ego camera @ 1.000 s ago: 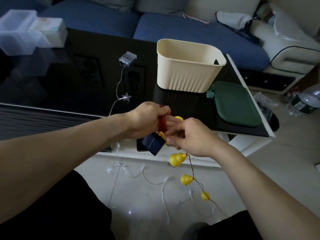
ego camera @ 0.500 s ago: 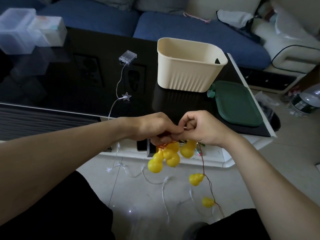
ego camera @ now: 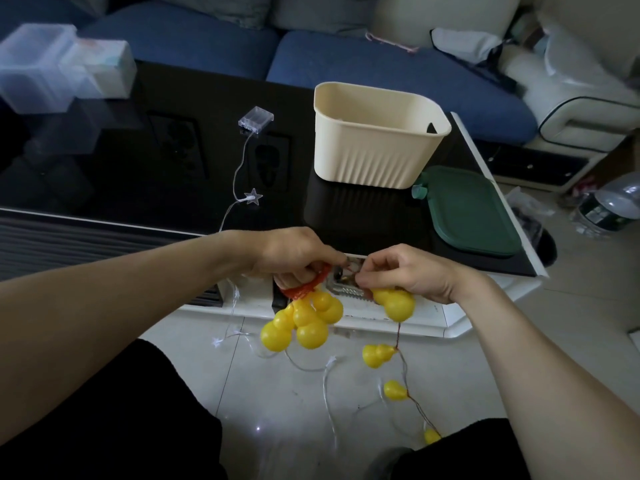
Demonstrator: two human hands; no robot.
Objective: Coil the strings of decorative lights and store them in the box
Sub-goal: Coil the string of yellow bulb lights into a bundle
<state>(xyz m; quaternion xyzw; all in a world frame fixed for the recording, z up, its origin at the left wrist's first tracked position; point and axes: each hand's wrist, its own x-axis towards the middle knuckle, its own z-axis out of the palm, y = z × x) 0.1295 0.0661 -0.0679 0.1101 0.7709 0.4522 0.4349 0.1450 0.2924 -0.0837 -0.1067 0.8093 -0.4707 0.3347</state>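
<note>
A: What do I have in the hands at this moment?

B: My left hand (ego camera: pixel 294 256) is curled around an orange-red loop (ego camera: pixel 308 284), and a cluster of yellow gourd lights (ego camera: pixel 303 322) hangs just under it. My right hand (ego camera: pixel 410 275) pinches the thin wire with thumb and bent fingers, and one more gourd light (ego camera: pixel 396 303) hangs directly below these fingers.

A: And the remaining part of the string?

B: The brown wire (ego camera: pixel 401 362) goes down from the right hand to the tiled floor (ego camera: pixel 571 323), with three yellow gourds along it. Both hands are in front of the near edge of the black table (ego camera: pixel 138 188), not over it.

A: Where is the box?

B: The cream box (ego camera: pixel 375 147) stands upright on the table, beyond the hands and well apart from them. I cannot see what is inside. Its green lid (ego camera: pixel 474 213) lies flat just beside it, to the right.

A: Is there another string?

B: Yes. A clear battery case (ego camera: pixel 255 119) lies on the table to the left of the box, and its white wire with a star light (ego camera: pixel 253 196) runs over the table edge and down to the floor. At the far left are clear plastic containers (ego camera: pixel 52 69), and behind the table is a blue sofa (ego camera: pixel 381 67).
</note>
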